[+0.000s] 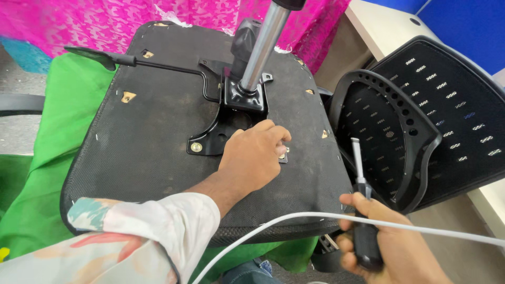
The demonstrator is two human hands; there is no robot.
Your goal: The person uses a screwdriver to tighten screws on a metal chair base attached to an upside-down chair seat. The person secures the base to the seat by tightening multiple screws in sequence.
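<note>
An upturned office chair seat (pixel 147 152), black fabric underside up, lies on green cloth. A black metal mechanism plate (pixel 221 123) with a chrome gas cylinder (pixel 260 50) is bolted at its middle. My left hand (pixel 255 158) rests on the plate's near right corner, fingers curled over a fastener there; what the fingers pinch is hidden. My right hand (pixel 379 242) grips a black-handled screwdriver (pixel 360 210), shaft pointing up, off the seat's near right edge and apart from the seat.
A black mesh chair backrest (pixel 436 110) with a curved lumbar frame leans at the right. A black adjustment lever (pixel 105 58) sticks out far left. A white cable (pixel 294 218) crosses the foreground. Pink cloth (pixel 105 21) hangs behind; a bolt (pixel 196 147) sits in the plate.
</note>
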